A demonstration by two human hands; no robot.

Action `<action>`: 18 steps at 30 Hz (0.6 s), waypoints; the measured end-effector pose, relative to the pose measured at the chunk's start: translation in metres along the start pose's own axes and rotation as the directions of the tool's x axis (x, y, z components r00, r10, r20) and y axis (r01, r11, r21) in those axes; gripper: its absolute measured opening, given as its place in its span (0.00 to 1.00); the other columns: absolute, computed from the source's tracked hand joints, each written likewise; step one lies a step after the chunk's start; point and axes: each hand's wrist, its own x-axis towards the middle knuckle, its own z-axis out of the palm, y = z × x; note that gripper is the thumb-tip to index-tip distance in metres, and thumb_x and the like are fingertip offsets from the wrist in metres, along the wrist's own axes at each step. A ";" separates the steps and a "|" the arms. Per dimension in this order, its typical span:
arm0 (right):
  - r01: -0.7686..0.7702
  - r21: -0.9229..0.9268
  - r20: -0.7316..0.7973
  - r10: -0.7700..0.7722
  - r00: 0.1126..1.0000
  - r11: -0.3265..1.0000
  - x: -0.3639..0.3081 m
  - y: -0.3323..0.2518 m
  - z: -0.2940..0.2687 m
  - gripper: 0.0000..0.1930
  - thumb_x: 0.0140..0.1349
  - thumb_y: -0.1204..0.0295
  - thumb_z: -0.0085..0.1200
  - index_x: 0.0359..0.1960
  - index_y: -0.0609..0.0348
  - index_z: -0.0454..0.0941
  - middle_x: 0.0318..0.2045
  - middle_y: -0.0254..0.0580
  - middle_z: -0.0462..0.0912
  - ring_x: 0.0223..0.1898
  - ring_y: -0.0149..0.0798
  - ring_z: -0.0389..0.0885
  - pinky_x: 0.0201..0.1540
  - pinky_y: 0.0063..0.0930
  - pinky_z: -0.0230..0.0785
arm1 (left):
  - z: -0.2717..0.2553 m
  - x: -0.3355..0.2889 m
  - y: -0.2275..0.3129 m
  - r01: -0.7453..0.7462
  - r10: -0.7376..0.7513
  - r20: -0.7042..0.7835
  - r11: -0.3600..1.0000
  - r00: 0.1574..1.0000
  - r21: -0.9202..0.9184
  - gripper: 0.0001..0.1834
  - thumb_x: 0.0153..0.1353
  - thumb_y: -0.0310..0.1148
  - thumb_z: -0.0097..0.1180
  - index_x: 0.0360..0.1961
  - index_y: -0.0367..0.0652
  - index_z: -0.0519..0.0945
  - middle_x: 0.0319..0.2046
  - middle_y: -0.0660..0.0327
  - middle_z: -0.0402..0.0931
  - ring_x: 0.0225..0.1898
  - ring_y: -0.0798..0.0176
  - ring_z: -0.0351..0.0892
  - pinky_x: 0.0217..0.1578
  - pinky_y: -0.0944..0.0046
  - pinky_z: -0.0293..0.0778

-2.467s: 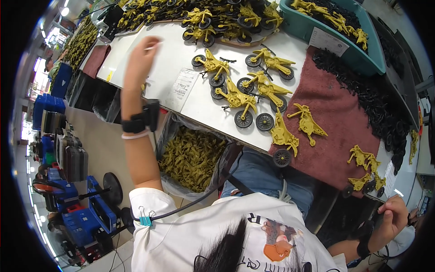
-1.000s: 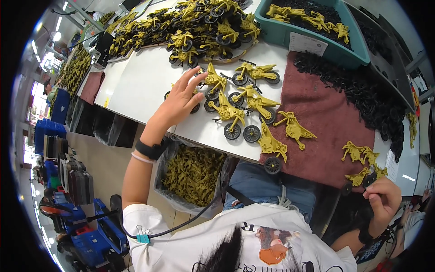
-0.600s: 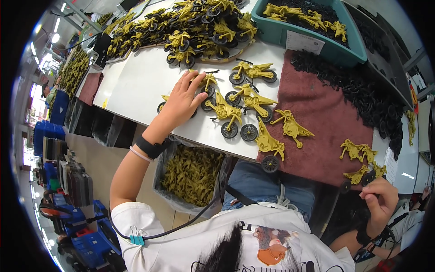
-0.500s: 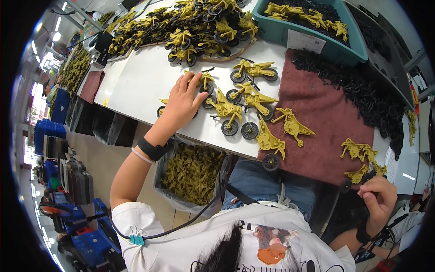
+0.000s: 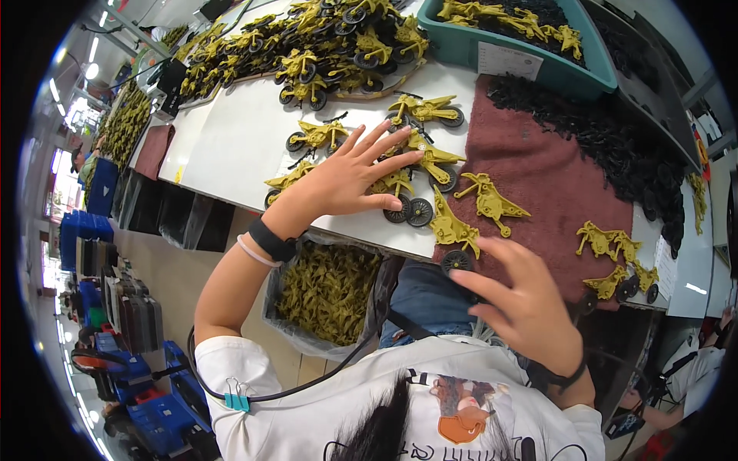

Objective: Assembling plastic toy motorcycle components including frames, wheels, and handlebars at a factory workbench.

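Since half a second ago your right hand (image 5: pixel 523 307) has risen, fingers spread, empty. Your left hand (image 5: pixel 350 180), grip open, rests flat on the toy motorcycles (image 5: pixel 400 180) on the counter (image 5: pixel 231 146); slide them toward twelve o'clock gently, wheels down.

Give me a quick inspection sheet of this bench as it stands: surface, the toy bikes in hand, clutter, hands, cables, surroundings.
Surface: white tabletop with a maroon cloth on its right part.
Job's things: yellow toy motorcycles lie in a loose group under and beside the left hand; two wheelless yellow frames lie on the cloth.
Clutter: heap of finished bikes at the far edge; teal bin; loose black parts.
Hands: left hand spread flat over the bikes; right hand open above the lap, holding nothing.
Cables: black cord clipped at the shirt.
Surroundings: bag of yellow parts below the table; blue crates on the left.
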 end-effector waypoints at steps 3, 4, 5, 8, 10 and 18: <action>0.020 -0.134 0.031 -0.016 0.999 0.991 0.012 0.002 0.025 0.28 0.51 0.64 0.63 0.57 0.43 0.75 0.62 0.50 0.65 0.64 0.57 0.61 0.62 0.49 0.57 | 0.000 0.006 0.000 0.020 -0.018 0.028 0.996 0.999 -0.083 0.40 0.61 0.64 0.46 0.72 0.63 0.54 0.73 0.57 0.44 0.73 0.45 0.41 0.70 0.43 0.41; 0.027 -0.210 0.050 -0.017 0.999 0.977 0.014 0.004 0.031 0.28 0.51 0.63 0.63 0.57 0.42 0.74 0.62 0.51 0.65 0.64 0.58 0.60 0.63 0.49 0.57 | 0.000 0.007 0.000 0.016 -0.014 0.028 0.997 1.000 -0.080 0.40 0.61 0.64 0.46 0.72 0.63 0.54 0.73 0.57 0.44 0.73 0.45 0.41 0.70 0.43 0.41; 0.023 -0.222 0.033 -0.016 0.999 0.975 0.015 0.007 0.037 0.26 0.50 0.63 0.63 0.54 0.44 0.76 0.60 0.52 0.67 0.63 0.57 0.62 0.61 0.47 0.60 | 0.001 0.008 0.001 0.045 -0.042 0.025 0.993 0.999 -0.108 0.40 0.61 0.63 0.46 0.71 0.64 0.54 0.72 0.55 0.46 0.72 0.45 0.43 0.70 0.43 0.43; 0.041 -0.293 -0.003 -0.044 0.999 0.955 0.016 0.015 0.048 0.23 0.49 0.64 0.63 0.50 0.49 0.76 0.57 0.51 0.70 0.60 0.56 0.66 0.58 0.43 0.64 | 0.002 0.009 0.005 0.086 -0.085 0.014 0.983 0.996 -0.160 0.38 0.62 0.60 0.49 0.71 0.65 0.56 0.70 0.51 0.49 0.71 0.44 0.48 0.69 0.44 0.46; 0.036 -0.302 -0.030 -0.048 0.998 0.953 0.020 0.015 0.050 0.22 0.48 0.66 0.62 0.48 0.52 0.77 0.55 0.51 0.71 0.58 0.55 0.67 0.56 0.42 0.65 | -0.004 0.008 0.007 0.147 -0.140 0.048 0.967 0.989 -0.208 0.38 0.61 0.60 0.51 0.70 0.65 0.57 0.70 0.51 0.48 0.70 0.43 0.49 0.68 0.44 0.49; 0.023 -0.237 -0.087 -0.045 0.995 0.971 0.025 0.013 0.035 0.22 0.43 0.72 0.64 0.44 0.59 0.77 0.50 0.47 0.73 0.55 0.52 0.69 0.54 0.40 0.67 | -0.005 0.049 0.005 -0.140 0.129 -0.142 0.988 0.981 -0.068 0.39 0.60 0.62 0.49 0.69 0.58 0.60 0.71 0.54 0.48 0.72 0.46 0.45 0.70 0.46 0.43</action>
